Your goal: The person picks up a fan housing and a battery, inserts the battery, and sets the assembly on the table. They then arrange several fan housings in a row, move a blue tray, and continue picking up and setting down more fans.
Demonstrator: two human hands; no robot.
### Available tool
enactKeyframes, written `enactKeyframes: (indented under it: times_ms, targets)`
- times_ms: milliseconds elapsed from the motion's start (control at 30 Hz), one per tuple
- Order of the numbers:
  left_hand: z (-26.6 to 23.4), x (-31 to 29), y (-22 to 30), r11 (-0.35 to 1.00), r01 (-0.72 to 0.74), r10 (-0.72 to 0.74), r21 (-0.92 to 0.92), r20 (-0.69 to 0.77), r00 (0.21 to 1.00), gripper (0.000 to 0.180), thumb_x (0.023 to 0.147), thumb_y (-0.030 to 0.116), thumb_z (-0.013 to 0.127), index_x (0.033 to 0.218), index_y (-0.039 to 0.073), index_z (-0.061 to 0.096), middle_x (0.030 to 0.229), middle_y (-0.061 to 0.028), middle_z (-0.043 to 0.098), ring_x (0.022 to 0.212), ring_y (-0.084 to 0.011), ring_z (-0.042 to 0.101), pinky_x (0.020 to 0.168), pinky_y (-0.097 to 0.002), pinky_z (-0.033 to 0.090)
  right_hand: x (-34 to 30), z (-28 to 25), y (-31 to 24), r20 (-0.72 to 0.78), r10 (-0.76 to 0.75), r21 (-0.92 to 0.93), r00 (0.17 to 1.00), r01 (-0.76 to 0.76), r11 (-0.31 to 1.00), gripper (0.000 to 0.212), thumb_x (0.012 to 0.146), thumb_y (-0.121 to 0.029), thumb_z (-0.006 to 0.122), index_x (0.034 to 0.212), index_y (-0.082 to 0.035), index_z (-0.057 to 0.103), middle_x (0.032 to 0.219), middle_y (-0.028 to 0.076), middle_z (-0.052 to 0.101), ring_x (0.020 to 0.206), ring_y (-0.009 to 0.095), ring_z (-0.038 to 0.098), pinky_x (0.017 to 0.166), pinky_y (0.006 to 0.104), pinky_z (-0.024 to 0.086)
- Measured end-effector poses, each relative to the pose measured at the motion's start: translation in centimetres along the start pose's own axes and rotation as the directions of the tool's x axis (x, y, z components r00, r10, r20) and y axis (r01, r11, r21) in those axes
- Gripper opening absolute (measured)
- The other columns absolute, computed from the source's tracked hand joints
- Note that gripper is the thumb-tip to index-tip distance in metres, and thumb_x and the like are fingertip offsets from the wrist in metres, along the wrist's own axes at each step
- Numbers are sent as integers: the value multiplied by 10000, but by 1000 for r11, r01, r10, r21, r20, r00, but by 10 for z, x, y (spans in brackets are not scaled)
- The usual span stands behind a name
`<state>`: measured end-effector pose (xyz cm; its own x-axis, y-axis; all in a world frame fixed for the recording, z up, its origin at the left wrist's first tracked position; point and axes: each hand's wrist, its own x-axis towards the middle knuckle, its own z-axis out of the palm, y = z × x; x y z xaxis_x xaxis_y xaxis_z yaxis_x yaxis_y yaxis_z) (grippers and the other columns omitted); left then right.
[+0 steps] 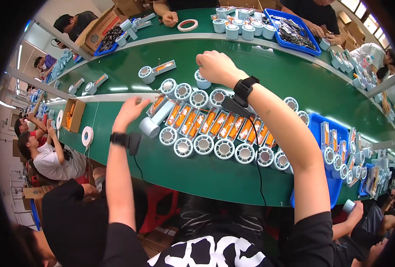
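My right hand (pixel 219 66) is curled shut over a light blue handheld fan unit (pixel 202 81) on the green conveyor; its round head shows, while its handle is hidden beneath my hand. Slightly blurred, my left hand (pixel 133 112) has its fingers apart and looks empty. It hovers beside the left end of two rows of similar units (pixel 224 147), whose open handles show orange cells and wiring. One unit there lies smooth side up (pixel 150 127), close to my left hand. Another open unit (pixel 147 74) rests on the conveyor, left of my right hand.
A blue tray (pixel 311 129) with stacked units stands at right. Across the line are a blue tray of small dark parts (pixel 293 33), a tape roll (pixel 187 25) and co-workers' hands. At left are a white reel (pixel 87 136) and a cardboard box (pixel 76 116). Black cables hang from my wrists.
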<state>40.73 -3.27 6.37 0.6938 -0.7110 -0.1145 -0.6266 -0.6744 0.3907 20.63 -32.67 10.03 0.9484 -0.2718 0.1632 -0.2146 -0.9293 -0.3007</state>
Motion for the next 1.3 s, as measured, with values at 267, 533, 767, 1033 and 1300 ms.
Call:
enactKeyframes:
  times_ms: [267,533,767,1033,1300]
  targets:
    - [33,-110,32,943,197,-248,-268,-171,953,452,917,321,745,1192,-30,668,1029,-149,708,875,-216,666,786,-345,541,5,34,5,73,53,-72,996,-48,996,315,862,-305,674,1059,-60,705,1016,134,732,1024,391,682,864,510,547]
    - [83,-154,17,848,-201,-129,-491,-558,820,351,1015,201,634,1305,11,579,1180,-76,603,1035,-155,590,906,-304,503,-11,6,16,254,93,-313,963,-9,950,486,827,-431,764,1181,-105,700,1078,157,724,1083,373,649,891,514,537]
    - [115,-104,-10,753,-279,-170,-596,-586,792,260,1066,122,515,1288,2,579,1152,-85,599,1047,-152,572,933,-307,479,-145,-111,-109,-288,-286,-167,914,246,955,390,835,-141,702,1209,-46,644,1123,202,651,1079,364,611,920,464,522]
    - [90,-25,-44,540,-194,-71,-819,-274,959,480,1105,368,410,1403,19,553,1332,-129,607,1231,-234,552,1123,-402,374,-308,-32,-203,112,143,19,983,-146,989,356,787,-78,659,1137,-25,620,1118,198,604,1082,361,578,938,460,490]
    - [89,-38,-30,292,-77,194,-953,-20,981,500,1094,373,434,1414,13,565,1368,-161,603,1265,-237,554,1106,-371,393,-326,44,-174,-384,194,-106,903,-251,962,399,771,-62,729,1160,-36,646,1250,188,609,1187,361,552,977,452,471]
